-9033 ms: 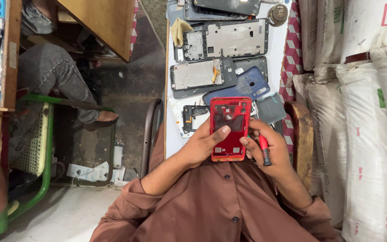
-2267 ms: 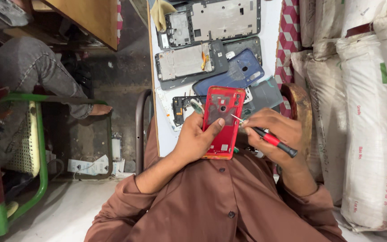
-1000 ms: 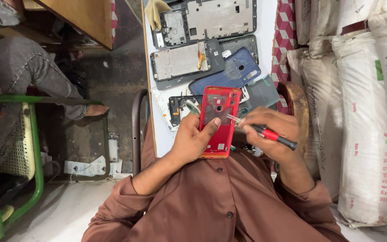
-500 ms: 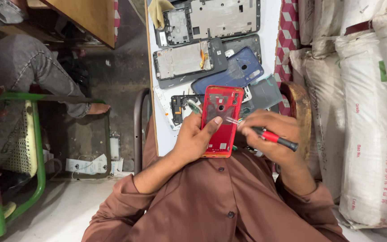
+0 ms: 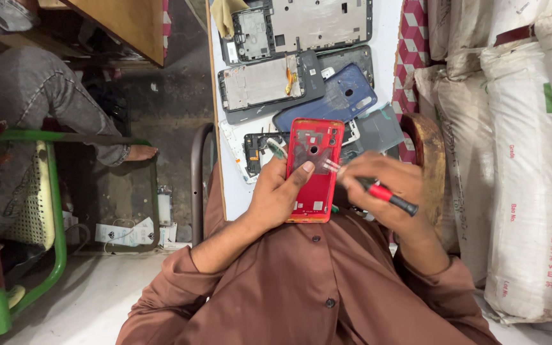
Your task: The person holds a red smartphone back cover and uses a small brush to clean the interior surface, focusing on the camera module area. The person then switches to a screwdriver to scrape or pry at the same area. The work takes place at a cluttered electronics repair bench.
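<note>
My left hand grips a red phone back shell, inner side up, thumb resting on its middle. My right hand holds a screwdriver with a red and black handle, its metal tip touching the shell near the upper right. Both hands hover over the near edge of a white table, just above my brown shirt.
Several opened phone frames, a blue back cover and a small circuit board lie on the table beyond the shell. White sacks stand to the right. A seated person's leg and a green chair are at left.
The shell and both hands stay in almost the same place over the last second. Nine seconds ago the screwdriver hung beside the shell; now its tip rests on it.
</note>
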